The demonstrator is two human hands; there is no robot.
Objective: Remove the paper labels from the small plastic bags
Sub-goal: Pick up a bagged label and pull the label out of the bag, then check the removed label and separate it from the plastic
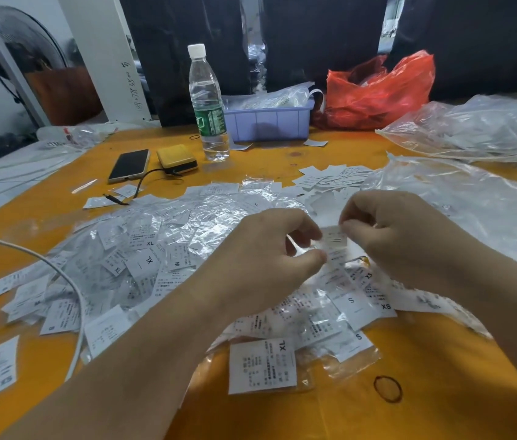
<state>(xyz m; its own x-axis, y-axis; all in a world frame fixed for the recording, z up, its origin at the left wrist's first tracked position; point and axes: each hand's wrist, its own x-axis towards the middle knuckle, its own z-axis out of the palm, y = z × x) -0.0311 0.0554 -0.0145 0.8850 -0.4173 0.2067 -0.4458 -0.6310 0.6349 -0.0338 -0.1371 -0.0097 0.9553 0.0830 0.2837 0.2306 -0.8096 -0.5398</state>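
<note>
Mid-extraction on one small bag (333, 246), held just above the heap of bagged labels (162, 249) at tabletop (425, 392) centre. Left hand (270, 249) pinching the bag's lower left side between thumb and curled fingers; right hand (409, 239) pinching the top edge, probably the paper label (335, 236) itself, though blur makes it hard to confirm which layer. Looks like the pull-out step, label not yet free.

Next move, by judgement: hands apart, label drawn up and right, film kept back by the left. Thin, slippery film, so a firm pinch needed or both layers come together.

Likely drop zone for freed labels: loose paper pile (330, 179) beyond the hands, near and unobstructed. Large clear bags (473, 198) crowding the right side. White cable (70, 281) crossing the heap on the left, snag risk on wide sweeps. Water bottle (208, 103), phone (128, 165) and yellow case (176, 158) well apart at the back. Bare tabletop in front, only a rubber band (387, 389) there.
</note>
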